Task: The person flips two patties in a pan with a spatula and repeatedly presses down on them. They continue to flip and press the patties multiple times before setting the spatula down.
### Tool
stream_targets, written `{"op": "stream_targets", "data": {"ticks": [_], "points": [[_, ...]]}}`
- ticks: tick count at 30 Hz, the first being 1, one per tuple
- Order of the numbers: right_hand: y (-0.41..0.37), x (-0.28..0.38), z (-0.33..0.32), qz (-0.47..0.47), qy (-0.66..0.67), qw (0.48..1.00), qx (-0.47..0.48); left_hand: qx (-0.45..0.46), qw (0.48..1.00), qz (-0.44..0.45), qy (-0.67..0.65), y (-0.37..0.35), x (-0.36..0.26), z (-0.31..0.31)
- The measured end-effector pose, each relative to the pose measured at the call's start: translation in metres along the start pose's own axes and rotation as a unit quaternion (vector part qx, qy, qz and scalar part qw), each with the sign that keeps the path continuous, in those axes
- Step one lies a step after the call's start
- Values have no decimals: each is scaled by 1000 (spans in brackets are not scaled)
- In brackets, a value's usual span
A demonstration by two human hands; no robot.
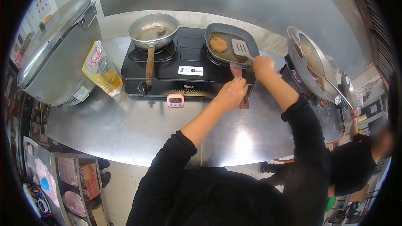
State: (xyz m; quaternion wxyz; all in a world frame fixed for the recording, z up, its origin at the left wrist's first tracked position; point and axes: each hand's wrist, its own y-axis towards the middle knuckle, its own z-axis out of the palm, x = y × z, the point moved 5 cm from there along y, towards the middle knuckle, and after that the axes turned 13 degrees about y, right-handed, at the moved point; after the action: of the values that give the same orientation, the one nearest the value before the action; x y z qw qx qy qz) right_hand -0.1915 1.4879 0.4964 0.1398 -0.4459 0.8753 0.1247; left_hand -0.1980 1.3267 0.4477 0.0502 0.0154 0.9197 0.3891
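Note:
My left hand (233,93) is closed round the brown handle (236,72) of a grey square frying pan (252,37), which stands on the right burner of a black two-burner gas stove (167,75). A round browned patty (218,44) lies in the left part of the pan, with oil around it. In my right hand (264,68) is a slotted spatula (240,47), its pale blade inside the pan, to the right of the patty. My right fingers wrap its handle and mostly hide it.
A metal saucepan (153,27) with a wooden handle sits on the left burner. A pink timer (175,101) stands before the stove. To the left are an oil pouch (101,69) and a big metal pot (63,54). A large wok (307,54) stands right; beyond it is another person (356,163).

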Motion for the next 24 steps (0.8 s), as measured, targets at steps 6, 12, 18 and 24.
{"op": "stream_targets", "data": {"ticks": [6,12,18,24], "points": [[-7,-7,-8,50,11,998,32,-14,1000,8,11,1,1,-3],[-11,6,10,97,35,993,59,-5,1000,6,-1,2,1,-4],[2,-14,-12,56,16,992,108,-65,998,23,10,3,1,-9],[-16,10,5,105,44,989,92,-13,1000,-2,-22,0,1,-1]]}}
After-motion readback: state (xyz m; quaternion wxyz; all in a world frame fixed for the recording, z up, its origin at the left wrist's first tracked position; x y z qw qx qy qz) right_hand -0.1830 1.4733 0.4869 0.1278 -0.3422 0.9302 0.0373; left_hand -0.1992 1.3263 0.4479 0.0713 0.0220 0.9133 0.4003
